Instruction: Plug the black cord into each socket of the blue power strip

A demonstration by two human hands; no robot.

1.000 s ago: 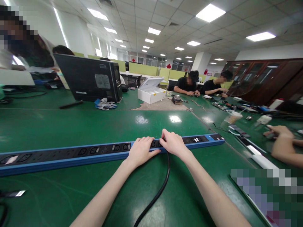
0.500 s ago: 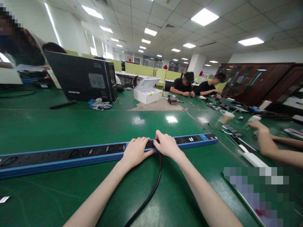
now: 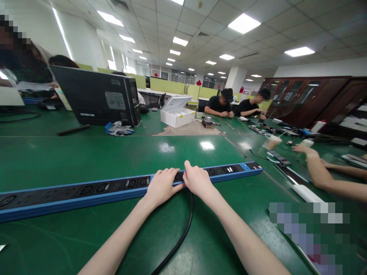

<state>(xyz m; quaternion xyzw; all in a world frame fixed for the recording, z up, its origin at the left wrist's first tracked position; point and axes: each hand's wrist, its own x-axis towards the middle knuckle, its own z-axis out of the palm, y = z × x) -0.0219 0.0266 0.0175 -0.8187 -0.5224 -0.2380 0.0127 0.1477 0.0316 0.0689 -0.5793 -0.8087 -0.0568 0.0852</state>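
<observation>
A long blue power strip (image 3: 114,190) with a black socket face lies across the table in front of me. My left hand (image 3: 163,182) is wrapped over its middle, thumb along the near edge and fingers over the top. Just to the right, my right hand (image 3: 197,178) is closed at the socket face, around the plug end of a black power cord (image 3: 187,228). The plug itself is hidden by my fingers. From below that hand, the cord curves down toward the table's near edge.
A black computer tower (image 3: 97,97), gloves (image 3: 119,129) and an open white box (image 3: 177,115) stand beyond the strip. At the right, another person's arm (image 3: 319,168) reaches in near a cup (image 3: 272,142), cables and electronic parts. Two people sit farther back.
Both hands stay at the same part of the strip; the right one has turned slightly, its thumb more upright. The view has shifted a little. The other person's arm has moved slightly left.
</observation>
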